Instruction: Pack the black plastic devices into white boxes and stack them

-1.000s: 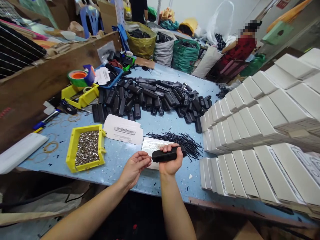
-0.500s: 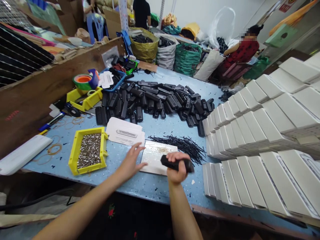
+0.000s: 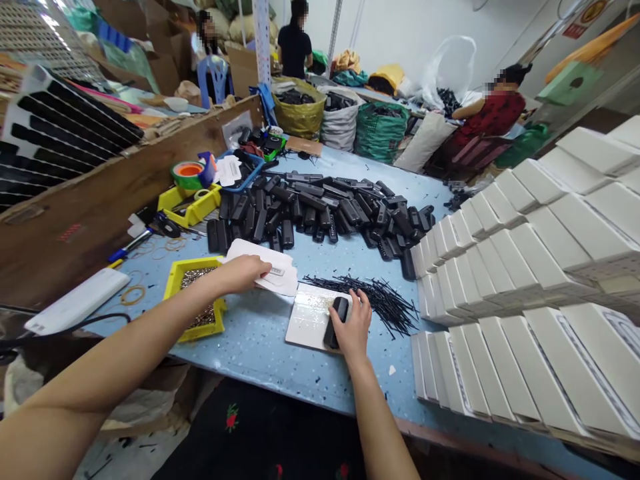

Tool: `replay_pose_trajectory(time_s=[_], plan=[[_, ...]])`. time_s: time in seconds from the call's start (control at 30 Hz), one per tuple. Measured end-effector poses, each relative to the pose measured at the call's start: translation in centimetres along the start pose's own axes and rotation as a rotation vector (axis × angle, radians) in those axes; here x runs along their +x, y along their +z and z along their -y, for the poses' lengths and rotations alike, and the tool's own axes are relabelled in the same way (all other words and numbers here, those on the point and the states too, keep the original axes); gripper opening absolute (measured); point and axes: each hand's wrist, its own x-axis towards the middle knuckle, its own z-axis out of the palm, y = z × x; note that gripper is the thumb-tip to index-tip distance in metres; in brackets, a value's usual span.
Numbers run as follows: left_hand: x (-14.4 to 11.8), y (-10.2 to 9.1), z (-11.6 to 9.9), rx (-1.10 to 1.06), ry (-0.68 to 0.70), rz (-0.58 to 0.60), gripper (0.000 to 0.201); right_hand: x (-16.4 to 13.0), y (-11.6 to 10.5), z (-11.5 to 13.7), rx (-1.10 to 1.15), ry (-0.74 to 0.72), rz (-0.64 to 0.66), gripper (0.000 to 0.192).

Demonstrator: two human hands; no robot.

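My right hand (image 3: 354, 328) rests on a black oblong device (image 3: 337, 321) that lies on a white tile (image 3: 310, 317) near the front of the blue table (image 3: 280, 360). My left hand (image 3: 243, 273) reaches forward and lies flat on a stack of white flat cartons (image 3: 273, 270) beside the tile. A yellow tray of small metal screws (image 3: 196, 298) sits just under my left forearm. Thin black ties (image 3: 380, 300) lie in a loose heap to the right of the tile.
A big pile of black devices (image 3: 325, 210) covers the table's middle. Stacked white boxes (image 3: 525, 267) fill the right side. Yellow bins and a tape roll (image 3: 193, 177) stand at the left by a wooden board. Sacks and other people are at the back.
My right hand brought the black device down from the air onto the white tile. My left hand moved forward and left, from beside the device to the white cartons.
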Motion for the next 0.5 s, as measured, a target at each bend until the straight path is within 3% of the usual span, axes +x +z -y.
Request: replay_pose_trajectory(time_s=[0.07, 0.13, 0.2, 0.27, 0.37, 0.5], plan=[[-2.1, -1.4, -1.9, -0.286, 0.056, 0.001, 0.019, -0.6, -0.7, 2.5, 0.056, -0.105, 0.079, 0.045], [-4.2, -1.5, -4.5, -0.731, 0.085, 0.028, 0.024, -1.1, -1.2, 5.8, 0.130, -0.293, 0.137, 0.036], [-5.7, -0.2, -7.0, -1.078, 0.040, 0.092, 0.022, -1.6, -1.1, 8.9, 0.126, -0.506, 0.178, 0.040], [-6.5, 2.1, -8.8, -1.246, -0.030, 0.117, 0.022, -2.1, -0.6, 10.8, 0.029, -0.666, 0.232, 0.044], [-7.2, 5.7, -9.5, -1.329, 0.009, 0.128, 0.050, -3.0, -0.5, 10.7, -0.077, -0.755, 0.329, 0.027], [-8.5, 7.6, -8.2, -0.982, -0.065, 0.095, 0.108, -4.4, -1.8, 8.1, -0.065, -0.636, 0.646, 0.025]])
